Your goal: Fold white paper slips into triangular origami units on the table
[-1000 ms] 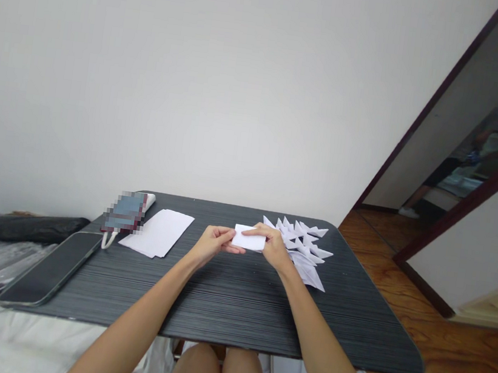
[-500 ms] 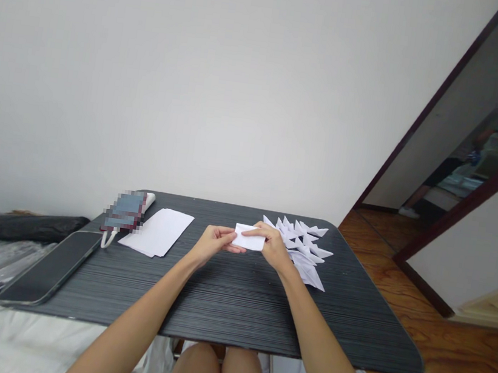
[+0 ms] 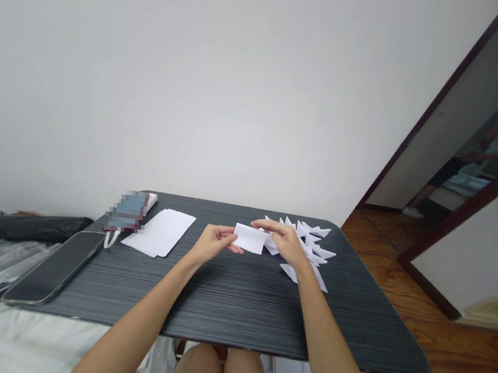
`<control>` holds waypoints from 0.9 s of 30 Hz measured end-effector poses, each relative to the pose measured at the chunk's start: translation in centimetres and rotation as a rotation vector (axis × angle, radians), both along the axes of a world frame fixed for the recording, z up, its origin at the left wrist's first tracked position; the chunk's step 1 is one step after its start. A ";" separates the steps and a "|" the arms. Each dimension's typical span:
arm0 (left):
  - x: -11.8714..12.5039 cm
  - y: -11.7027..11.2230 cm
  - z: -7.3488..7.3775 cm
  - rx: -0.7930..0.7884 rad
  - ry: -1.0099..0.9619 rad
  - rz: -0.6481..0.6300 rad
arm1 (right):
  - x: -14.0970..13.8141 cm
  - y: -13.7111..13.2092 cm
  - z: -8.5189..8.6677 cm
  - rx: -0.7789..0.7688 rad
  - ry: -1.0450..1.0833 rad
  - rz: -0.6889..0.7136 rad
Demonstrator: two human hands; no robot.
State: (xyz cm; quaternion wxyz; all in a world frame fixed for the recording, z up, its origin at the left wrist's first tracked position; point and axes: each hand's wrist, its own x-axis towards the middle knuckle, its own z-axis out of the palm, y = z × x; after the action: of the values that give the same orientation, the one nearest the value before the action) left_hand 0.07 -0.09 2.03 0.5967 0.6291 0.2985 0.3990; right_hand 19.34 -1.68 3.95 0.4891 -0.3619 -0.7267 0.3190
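My left hand (image 3: 213, 242) pinches the left edge of a small white paper rectangle (image 3: 250, 238) and holds it just above the dark striped table (image 3: 235, 295). My right hand (image 3: 285, 240) is at the paper's right edge with fingers reaching over its top; how firmly it grips is unclear. Right behind that hand lies a heap of several folded white paper triangles (image 3: 309, 249). A small stack of flat white paper sheets (image 3: 159, 232) lies to the left of my left hand.
A dark phone (image 3: 57, 268) lies near the table's left edge with a white cable, and a blurred small object (image 3: 127, 211) sits behind it. A black roll (image 3: 14, 226) and clear plastic lie left of the table. Wooden floor and an open doorway are at the right.
My right hand has shifted a little to the right and loosened, its fingers now stretching over the paper's top edge. The paper sits slightly tilted. The view moved a bit.
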 end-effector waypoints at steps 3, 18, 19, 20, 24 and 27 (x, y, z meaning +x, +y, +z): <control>0.1 -0.2 0.0 0.009 0.051 -0.084 | -0.2 -0.2 0.3 -0.101 0.026 -0.070; 0.1 -0.4 0.1 -0.050 0.068 -0.161 | -1.8 0.2 -1.7 -0.129 -0.154 -0.070; 0.0 -0.3 0.1 -0.051 0.058 -0.134 | -1.7 0.2 -1.8 -0.174 -0.149 -0.044; -0.1 -0.2 0.2 -0.051 0.053 -0.113 | -1.6 0.2 -1.8 -0.213 -0.143 -0.022; -0.1 -0.3 0.3 -0.037 0.085 -0.128 | -1.7 -0.2 -1.9 -0.240 -0.125 -0.012; 0.4 -0.7 0.0 0.035 0.127 -0.094 | -2.6 -0.5 -2.1 -0.198 -0.131 0.019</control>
State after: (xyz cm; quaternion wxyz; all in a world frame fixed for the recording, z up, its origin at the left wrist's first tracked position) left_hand 0.50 -0.80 2.03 0.5834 0.6768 0.2988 0.3351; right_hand 16.75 -2.18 1.85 0.3996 -0.4216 -0.7253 0.3695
